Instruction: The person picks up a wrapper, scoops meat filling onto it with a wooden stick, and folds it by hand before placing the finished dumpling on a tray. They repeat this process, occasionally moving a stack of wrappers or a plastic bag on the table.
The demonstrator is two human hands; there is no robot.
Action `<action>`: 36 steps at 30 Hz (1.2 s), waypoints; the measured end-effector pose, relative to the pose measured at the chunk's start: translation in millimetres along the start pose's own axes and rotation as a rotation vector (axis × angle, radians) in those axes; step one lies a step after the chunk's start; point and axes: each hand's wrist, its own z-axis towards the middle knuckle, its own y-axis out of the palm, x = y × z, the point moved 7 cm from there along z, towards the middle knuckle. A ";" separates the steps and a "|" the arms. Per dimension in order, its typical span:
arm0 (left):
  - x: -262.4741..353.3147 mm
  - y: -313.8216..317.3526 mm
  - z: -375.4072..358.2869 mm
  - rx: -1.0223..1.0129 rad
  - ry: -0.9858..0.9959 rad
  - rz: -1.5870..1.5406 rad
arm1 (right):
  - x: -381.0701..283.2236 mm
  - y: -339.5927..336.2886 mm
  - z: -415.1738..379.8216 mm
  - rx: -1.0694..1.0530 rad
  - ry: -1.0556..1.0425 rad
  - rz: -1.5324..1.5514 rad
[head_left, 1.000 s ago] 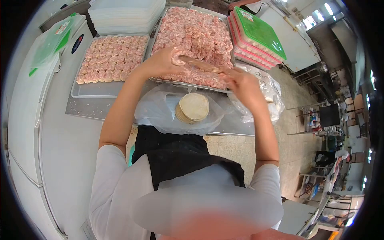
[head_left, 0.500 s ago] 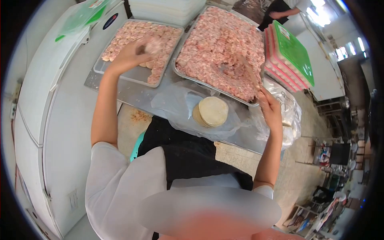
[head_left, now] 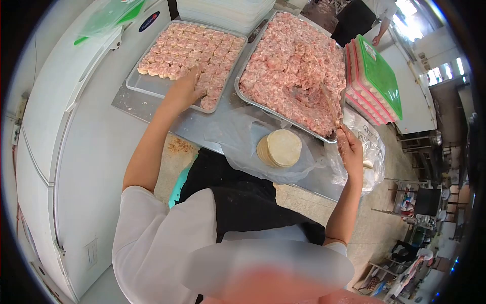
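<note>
My left hand reaches down onto the shallow tray of open-topped meat dumplings, set close together in rows. Its fingers and thumb are around a dumpling at the edge of the rows, mostly hidden by the hand. My right hand grips the end of a thin flat spatula, whose blade lies along the right side of the meat filling. A large metal tray holds this filling, with a hollow near its front. Between my arms, a stack of round dough wrappers sits on clear plastic.
Stacked trays with a green lid stand right of the filling. A plastic bag lies at the table's right end. Pale stacked trays stand behind, and a white freezer is on my left. Another person is at the back.
My left hand has come down and rightward onto the dumpling tray with the dumpling it was carrying. My right hand still holds the spatula at the filling. The whole view has shifted slightly.
</note>
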 end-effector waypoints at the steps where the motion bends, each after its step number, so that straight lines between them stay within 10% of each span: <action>1: -0.1 3.2 1.4 0.031 0.051 -0.017 | 1.9 3.8 0.1 -0.020 0.083 -0.008; 14: -14.3 7.0 3.4 -0.034 0.167 -0.068 | -70.6 -29.8 103.1 -0.098 -0.232 -1.274; 24: 4.7 -9.4 5.0 0.081 0.117 -0.068 | -29.7 29.2 147.8 -0.066 -0.446 -1.554; 26: 55.3 -25.4 -8.3 0.296 0.258 -0.063 | -31.9 40.1 127.5 -0.105 -0.500 -1.538; 36: 225.2 79.0 -66.0 -0.207 1.029 -0.350 | -86.5 20.1 58.5 -0.166 -0.478 -1.452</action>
